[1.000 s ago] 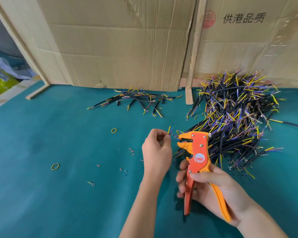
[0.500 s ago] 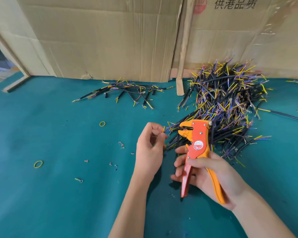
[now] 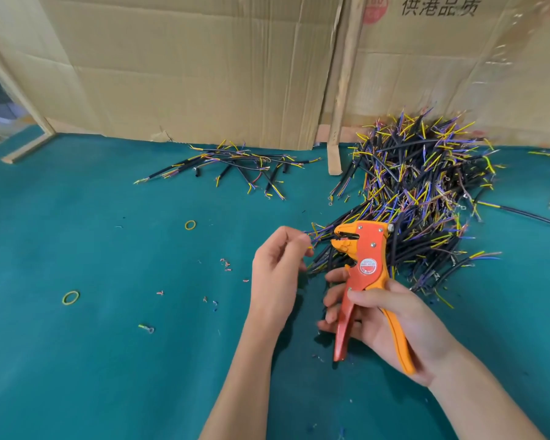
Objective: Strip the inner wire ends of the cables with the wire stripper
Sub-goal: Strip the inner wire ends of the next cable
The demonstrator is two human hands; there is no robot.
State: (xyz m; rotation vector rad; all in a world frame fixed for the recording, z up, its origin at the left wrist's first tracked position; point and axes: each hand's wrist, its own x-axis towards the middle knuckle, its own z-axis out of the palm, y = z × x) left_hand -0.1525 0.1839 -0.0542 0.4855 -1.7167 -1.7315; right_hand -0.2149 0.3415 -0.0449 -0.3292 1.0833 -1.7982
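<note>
My right hand [image 3: 385, 322] grips the handles of an orange and red wire stripper [image 3: 365, 268], held upright with its jaws pointing left. My left hand [image 3: 277, 274] pinches the thin coloured inner wires of a black cable [image 3: 318, 238] just left of the jaws. The wire ends reach toward the jaw opening; whether they sit inside it I cannot tell. Behind the tool lies a big heap of black cables [image 3: 426, 192] with yellow, blue and purple inner wires.
A smaller spread of cables [image 3: 235, 166] lies at the back centre on the teal mat [image 3: 92, 360]. Yellow rubber bands [image 3: 71, 297] and small insulation scraps [image 3: 224, 265] dot the mat. Cardboard sheets [image 3: 204, 68] and a wooden strip [image 3: 338, 122] stand behind.
The camera view shifted slightly. My left hand brought the cable's wire ends closer to the stripper's jaws; my right hand keeps the same hold on the tool.
</note>
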